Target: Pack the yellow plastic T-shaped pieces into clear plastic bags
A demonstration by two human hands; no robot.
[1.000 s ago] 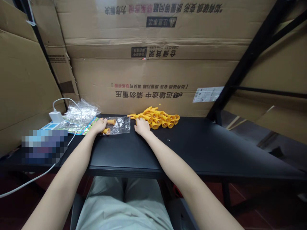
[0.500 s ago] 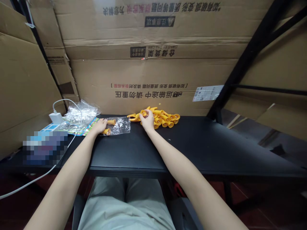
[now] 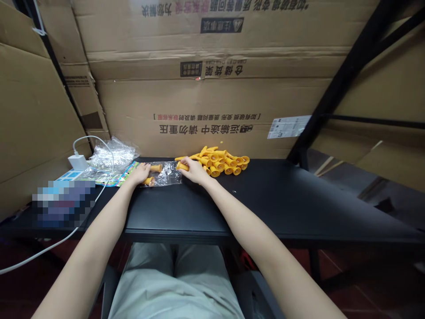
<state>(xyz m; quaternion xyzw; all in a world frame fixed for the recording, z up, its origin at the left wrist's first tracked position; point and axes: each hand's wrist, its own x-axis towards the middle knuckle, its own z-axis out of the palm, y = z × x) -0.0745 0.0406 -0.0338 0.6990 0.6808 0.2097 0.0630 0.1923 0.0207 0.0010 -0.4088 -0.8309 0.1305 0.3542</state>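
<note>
My left hand rests on a clear plastic bag with a colourful printed end, its fingers closed over the bag. Two yellow plastic trumpet-shaped pieces show in the bag beside those fingers. At the bag's right end, my right hand pinches another yellow trumpet-shaped piece, flared end to the left. Just right of that hand lies a pile of similar yellow pieces, several with their hollow flared ends facing me.
Crumpled clear bags lie at the back left. A white charger with a white cable stands near a blurred-out item. Cardboard walls the back of the black table; a black metal frame rises at right.
My right hand has moved left from the pile to the bag's right end, carrying one yellow trumpet-shaped piece. My left hand stays on the bag.
</note>
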